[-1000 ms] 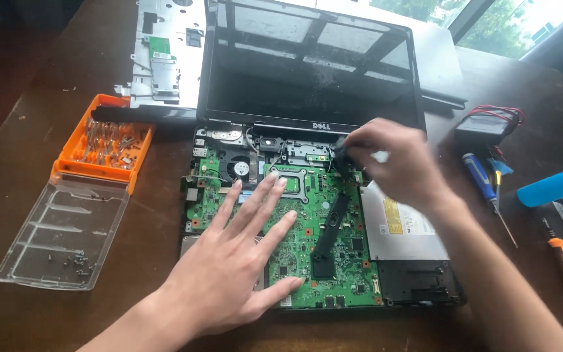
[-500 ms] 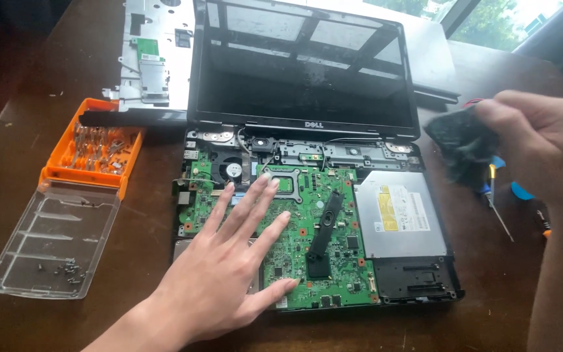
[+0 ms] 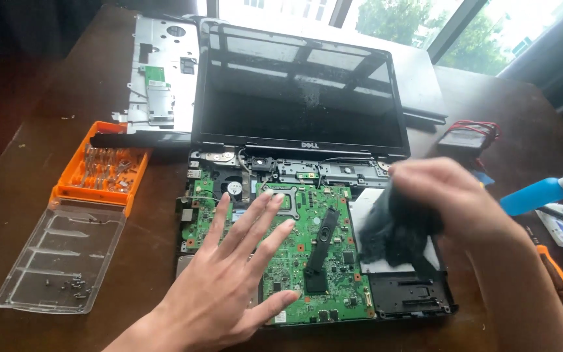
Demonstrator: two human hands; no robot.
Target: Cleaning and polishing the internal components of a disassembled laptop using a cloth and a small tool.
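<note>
Presently the dark cloth (image 3: 395, 228) lies bunched over the silver optical drive (image 3: 366, 202), right of the green motherboard (image 3: 307, 261), clenched in the right hand (image 3: 451, 202). The left hand (image 3: 229, 287) rests flat, fingers spread, on the board. Half a second earlier the cloth was held off beyond the laptop's right edge.
</note>
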